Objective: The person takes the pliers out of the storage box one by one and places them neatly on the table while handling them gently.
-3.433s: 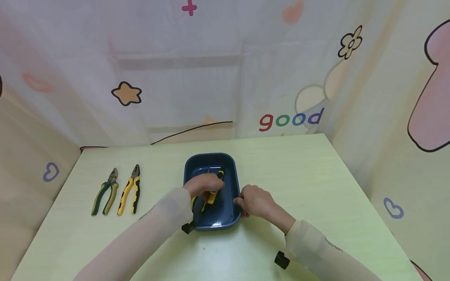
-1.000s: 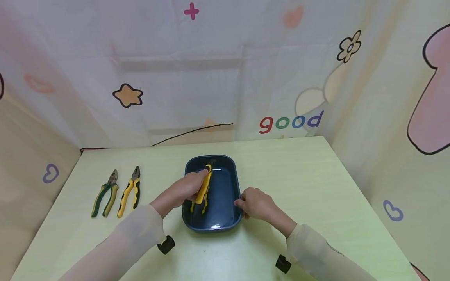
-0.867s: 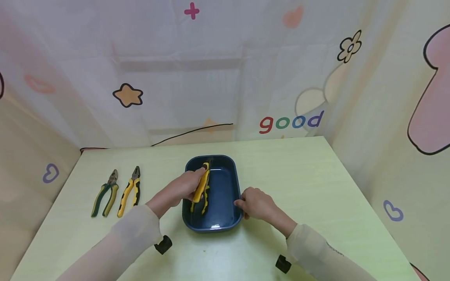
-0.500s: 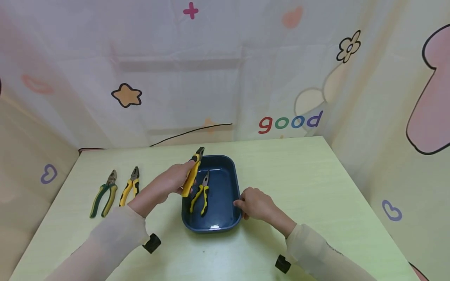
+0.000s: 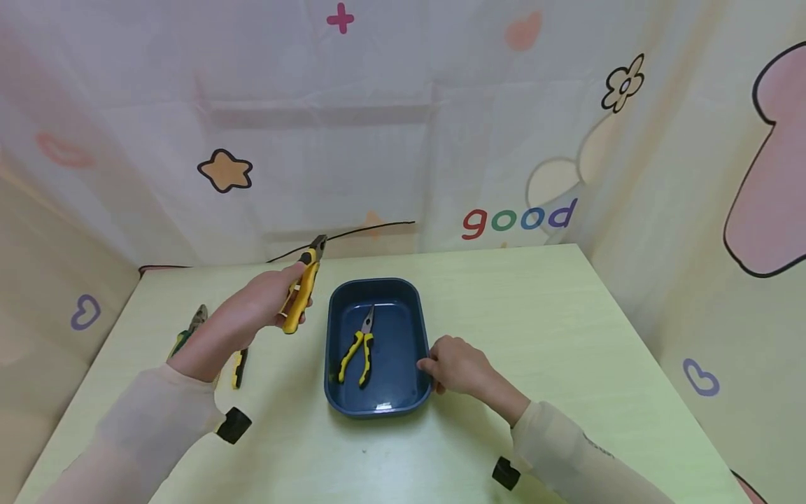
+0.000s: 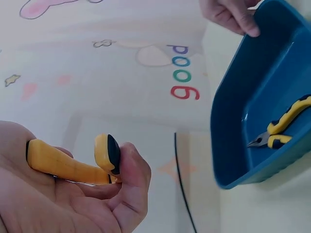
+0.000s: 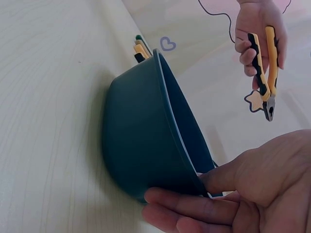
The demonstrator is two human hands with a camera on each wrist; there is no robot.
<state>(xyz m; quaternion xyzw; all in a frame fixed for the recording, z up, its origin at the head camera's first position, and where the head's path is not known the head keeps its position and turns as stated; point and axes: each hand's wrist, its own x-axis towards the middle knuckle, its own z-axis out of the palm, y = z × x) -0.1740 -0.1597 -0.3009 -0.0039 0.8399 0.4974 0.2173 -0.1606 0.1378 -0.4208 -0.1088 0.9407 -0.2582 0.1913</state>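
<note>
Head view: the left hand (image 5: 269, 295) grips blunt pliers (image 5: 305, 288) above the table (image 5: 504, 308), left of the bin (image 5: 399, 364), which the right hand (image 5: 462, 365) pinches on the right; slim pliers (image 5: 368, 350) lie inside. Left wrist view: the blunt pliers' handles (image 6: 65, 166) are yellow with black patches. Right wrist view: the handles spread from a short grey nose (image 7: 270, 107).

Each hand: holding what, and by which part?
Left hand grips yellow-and-black pliers by the handles; right hand pinches the blue tray at its rim.
</note>
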